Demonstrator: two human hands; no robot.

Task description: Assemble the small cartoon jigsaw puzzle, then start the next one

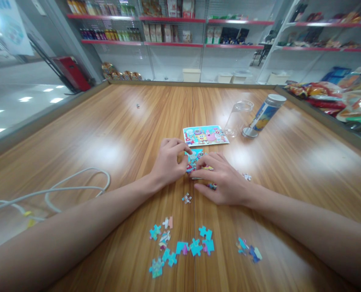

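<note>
A partly joined jigsaw puzzle (195, 156) with a turquoise background and cartoon figures lies flat between my hands. My left hand (170, 161) is closed at its left edge, with bent index finger and thumb touching it. Over the lower right part curls my right hand (221, 178), its fingers closed on the puzzle and hiding much of it. Just beyond lies the printed picture card (206, 136) of cartoon characters. A loose puzzle piece (187, 198) rests below the hands. Closer to me are several turquoise puzzle pieces (195, 246).
Behind my right hand stand a clear plastic container (238, 117) and a blue canister (267, 113), with a metal lid (250, 132) at its foot. More pieces (250, 249) lie at right front. A white cable (77, 188) loops at left on the wooden table (122, 129).
</note>
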